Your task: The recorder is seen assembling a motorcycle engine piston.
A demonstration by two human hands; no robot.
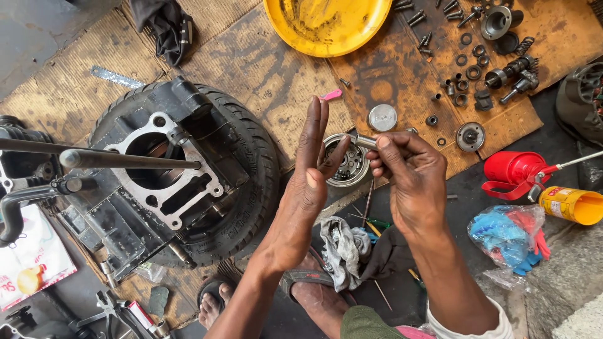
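At the frame's centre, the left hand (308,182) stands upright, fingers straight, palm released, touching the metal pin (362,140) that the right hand (408,176) pinches in curled fingers.

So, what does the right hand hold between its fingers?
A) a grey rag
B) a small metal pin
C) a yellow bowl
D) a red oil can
B: the right hand pinches a small metal pin at its fingertips beside the open left hand, while the red oil can, the yellow bowl and the grey rag all lie untouched on the floor.
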